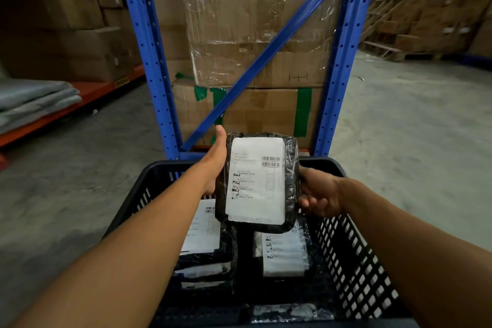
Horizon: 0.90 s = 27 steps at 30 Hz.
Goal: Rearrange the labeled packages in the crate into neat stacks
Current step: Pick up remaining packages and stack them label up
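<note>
I hold a black plastic-wrapped package with a white label facing me, lifted above the dark crate. My left hand grips its left edge and my right hand grips its right edge. Below it in the crate, a stack of labeled packages sits at the left. Another labeled package lies at the right. A further wrapped package lies at the crate's near end, partly hidden by the rim.
A blue metal rack stands right behind the crate, filled with taped cardboard boxes. An orange shelf with grey folded bags runs at the left. Concrete floor spreads on both sides. Wooden pallets lean at the far right.
</note>
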### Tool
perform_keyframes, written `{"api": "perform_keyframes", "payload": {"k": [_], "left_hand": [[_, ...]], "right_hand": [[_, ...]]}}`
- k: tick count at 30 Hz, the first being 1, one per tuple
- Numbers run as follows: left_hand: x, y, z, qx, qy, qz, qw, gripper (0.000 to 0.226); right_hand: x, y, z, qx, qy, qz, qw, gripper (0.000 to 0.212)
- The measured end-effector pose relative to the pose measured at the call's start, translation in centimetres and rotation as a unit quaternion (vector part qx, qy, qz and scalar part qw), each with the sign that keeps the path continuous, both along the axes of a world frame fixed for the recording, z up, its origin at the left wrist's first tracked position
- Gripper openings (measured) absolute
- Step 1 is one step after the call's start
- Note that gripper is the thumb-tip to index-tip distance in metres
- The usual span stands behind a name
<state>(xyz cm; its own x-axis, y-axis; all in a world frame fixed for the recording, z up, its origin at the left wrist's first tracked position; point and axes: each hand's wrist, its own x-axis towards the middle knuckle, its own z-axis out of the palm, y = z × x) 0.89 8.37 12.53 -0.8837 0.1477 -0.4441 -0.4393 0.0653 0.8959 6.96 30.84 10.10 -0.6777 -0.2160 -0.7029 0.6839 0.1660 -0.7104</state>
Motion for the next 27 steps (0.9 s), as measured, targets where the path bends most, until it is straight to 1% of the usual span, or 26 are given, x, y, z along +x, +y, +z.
{"api": "perform_keyframes", "payload": {"k": [2, 3, 5, 6, 7, 8, 10, 11, 12, 14, 15, 17, 18, 20, 23, 25, 27], "left_hand": [[0.0, -0.3, 0.0, -0.002, -0.016, -0.039, 0.999, 0.098], [0.1, -0.4, -0.1, -0.002, -0.015, -0.060, 0.998, 0.090], [0.2, -0.7, -0.4, 0.007, 0.007, -0.093, 0.996, 0.065], [0.0, -0.7, -0.5, 0.016, 0.017, -0.104, 0.994, 0.057], [0.0, -0.7, -0.4, 0.014, 0.025, -0.107, 0.994, 0.060], [0.0, -0.5, -0.3, 0.005, 0.037, -0.096, 0.995, 0.074], [0.1, 0.5, -0.2, -0.039, 0.058, -0.042, 0.997, 0.114], [0.3, 1.1, -0.2, -0.060, 0.077, -0.005, 0.995, 0.123], [0.5, 1.7, -0.2, -0.075, 0.099, 0.024, 0.992, 0.125], [0.3, 2.0, -0.1, -0.072, 0.135, 0.044, 0.987, 0.117], [0.2, 1.9, 0.0, -0.048, 0.144, 0.028, 0.988, 0.108], [0.1, 1.3, 0.3, -0.005, 0.127, -0.058, 0.990, 0.087], [0.2, 1.1, 0.3, -0.006, 0.112, -0.112, 0.987, 0.085], [0.7, 0.8, 0.0, -0.043, 0.085, -0.188, 0.978, 0.096], [1.6, 0.3, -1.0, -0.092, 0.058, -0.229, 0.967, 0.109], [1.8, 0.0, -1.9, -0.109, 0.046, -0.240, 0.964, 0.105], [2.2, -0.1, -2.6, -0.099, 0.035, -0.244, 0.964, 0.099]], "right_hand": [[-0.3, 0.3, 0.0, -0.003, 0.021, -0.049, 0.999, 0.081], [-0.4, 0.6, 0.0, -0.005, 0.033, -0.059, 0.998, 0.080], [-0.6, 0.9, 0.2, -0.007, 0.044, -0.054, 0.998, 0.081], [-0.6, 1.0, 0.3, -0.002, 0.047, -0.051, 0.998, 0.081], [-0.6, 0.9, 0.3, 0.011, 0.050, -0.051, 0.997, 0.082], [-0.5, 0.9, 0.3, 0.033, 0.057, -0.055, 0.996, 0.084], [-0.5, 0.8, 0.1, 0.064, 0.091, -0.066, 0.992, 0.087], [-0.5, 0.7, 0.1, 0.059, 0.111, -0.066, 0.990, 0.090], [-0.6, 0.5, 0.2, 0.044, 0.127, -0.060, 0.989, 0.092], [-0.7, 0.2, 0.7, 0.009, 0.150, -0.073, 0.986, 0.089], [-0.7, 0.0, 0.8, -0.008, 0.159, -0.089, 0.983, 0.083], [-0.9, 0.1, 0.7, -0.032, 0.175, -0.118, 0.977, 0.072], [-0.9, 0.4, 0.5, -0.039, 0.185, -0.131, 0.973, 0.073], [-0.8, 1.1, 0.2, -0.033, 0.201, -0.143, 0.969, 0.083], [-0.2, 1.6, -0.1, -0.011, 0.194, -0.106, 0.975, 0.103], [0.1, 1.8, -0.3, 0.004, 0.190, -0.081, 0.978, 0.111], [0.3, 1.7, -0.3, 0.025, 0.188, -0.059, 0.980, 0.117]]}}
